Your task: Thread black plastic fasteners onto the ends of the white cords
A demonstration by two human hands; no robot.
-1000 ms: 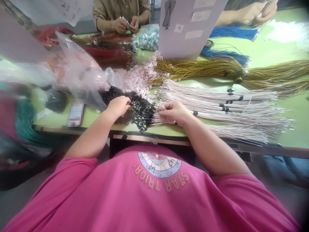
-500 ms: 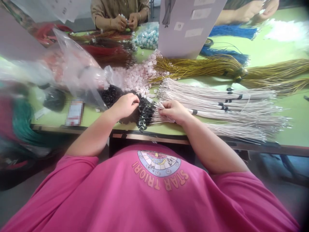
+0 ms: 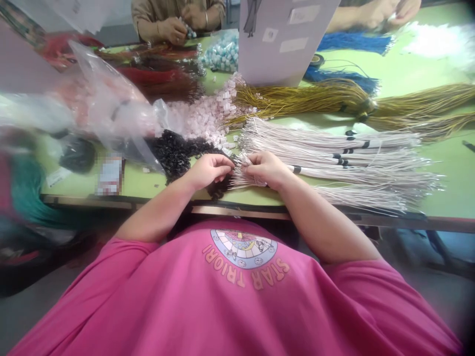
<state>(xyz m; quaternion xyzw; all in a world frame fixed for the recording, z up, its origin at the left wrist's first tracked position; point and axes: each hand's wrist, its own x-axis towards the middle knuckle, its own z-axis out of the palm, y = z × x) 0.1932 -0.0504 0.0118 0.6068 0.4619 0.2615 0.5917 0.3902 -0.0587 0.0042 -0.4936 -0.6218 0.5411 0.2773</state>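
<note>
My left hand [image 3: 209, 169] is curled at the right edge of a pile of small black pieces [image 3: 178, 152], fingers pinched together; what they hold is too small to make out. My right hand [image 3: 265, 169] rests closed on the near ends of a bundle of pale pink cords [image 3: 334, 163], pinching some of them. The two hands almost touch above the green table's [image 3: 401, 79] front edge.
Pink small pieces [image 3: 208, 114] lie behind the black pile. A clear plastic bag [image 3: 111, 109], gold cords [image 3: 315, 101], blue cords [image 3: 352, 43], dark red cords [image 3: 163, 81] and a standing card [image 3: 282, 39] fill the table. Other people's hands work at the far side.
My left hand has moved right from the black pile to meet my right hand at the cord ends. The right hand has stayed in place.
</note>
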